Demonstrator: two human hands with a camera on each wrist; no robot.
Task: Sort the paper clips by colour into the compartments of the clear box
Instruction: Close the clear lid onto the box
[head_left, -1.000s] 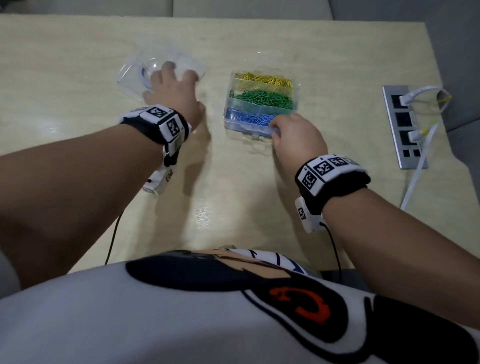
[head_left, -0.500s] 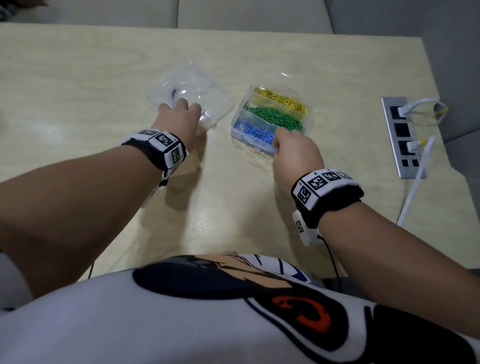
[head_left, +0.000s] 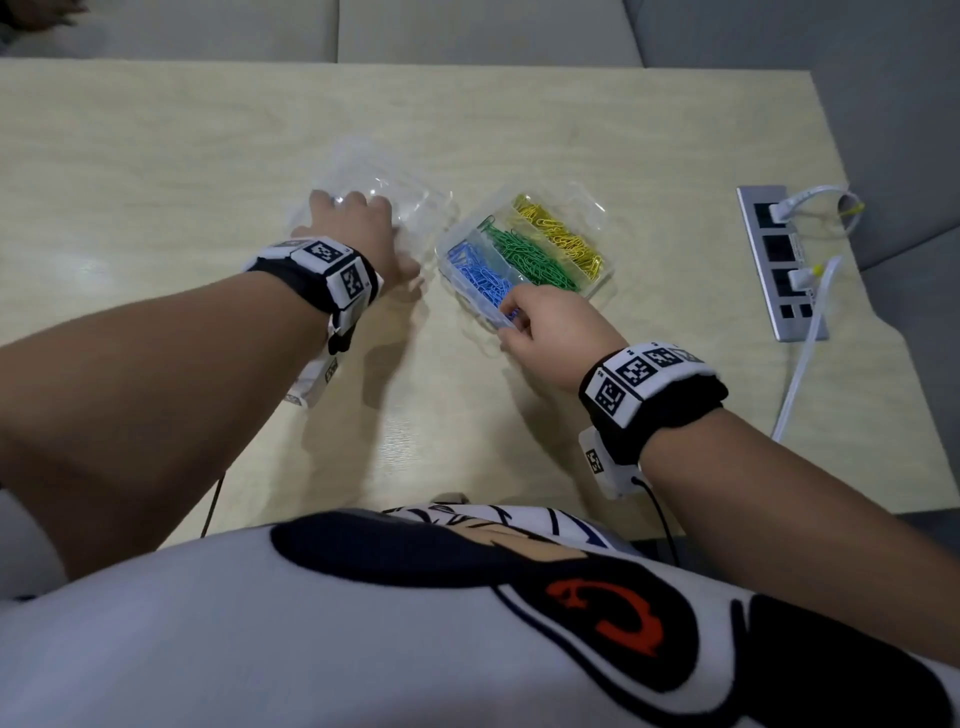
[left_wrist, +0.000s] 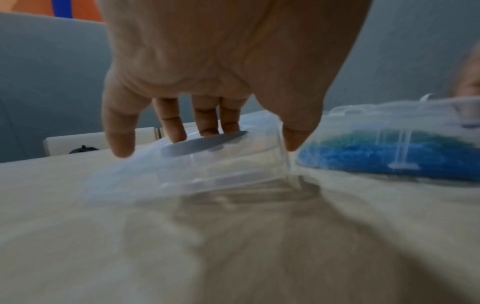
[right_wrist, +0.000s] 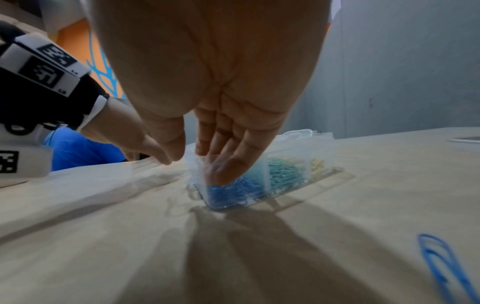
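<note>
Just left of the box (head_left: 605, 275), my flat left hand (head_left: 358, 234) presses the lid (head_left: 410, 202); my right hand (head_left: 550, 332) pinches the box's near corner.

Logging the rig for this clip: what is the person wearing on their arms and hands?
Forearms are bare, without sleeves; left hand and right hand are ungloved. The left wristband and right wristband are black, topped with white blocks printed with black square markers. A small white marked unit hangs under each wrist, trailing a thin black cable.
</note>
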